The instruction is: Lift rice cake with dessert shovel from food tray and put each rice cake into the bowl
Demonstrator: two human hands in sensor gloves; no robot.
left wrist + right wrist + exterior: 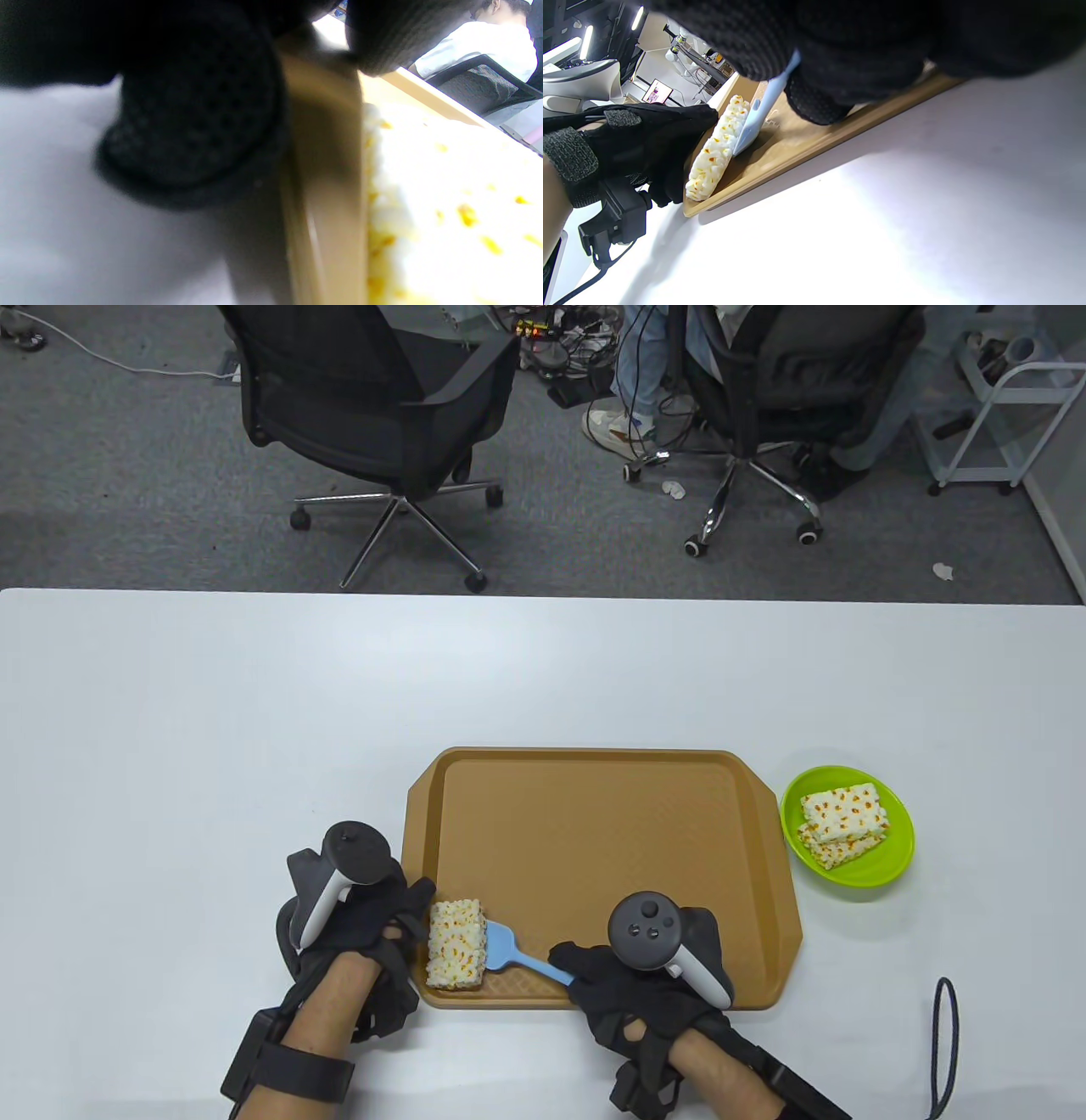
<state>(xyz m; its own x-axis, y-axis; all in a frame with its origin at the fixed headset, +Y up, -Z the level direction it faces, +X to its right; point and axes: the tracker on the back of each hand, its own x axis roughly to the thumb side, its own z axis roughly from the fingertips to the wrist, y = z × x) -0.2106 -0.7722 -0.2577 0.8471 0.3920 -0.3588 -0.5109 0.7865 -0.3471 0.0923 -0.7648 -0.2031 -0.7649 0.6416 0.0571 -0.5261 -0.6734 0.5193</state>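
One rice cake (pixel 455 943) lies in the near left corner of the tan food tray (pixel 594 831), white with orange specks. My right hand (pixel 577 967) grips the handle of the blue dessert shovel (pixel 509 950), and the blade (pixel 748 129) touches the cake's (pixel 715 159) right side. My left hand (pixel 411 912) holds the tray's left rim (pixel 326 169) right beside the cake (pixel 445 203), with one fingertip (pixel 191 127) outside the rim on the table. The green bowl (pixel 848 827) stands right of the tray with rice cakes (pixel 844 814) stacked in it.
The white table (pixel 212 729) stretches far to the left and back. A black cord loop (pixel 943 1044) lies at the near right edge. Two office chairs (pixel 365 398) and a seated person's legs (pixel 636 381) are beyond the far edge.
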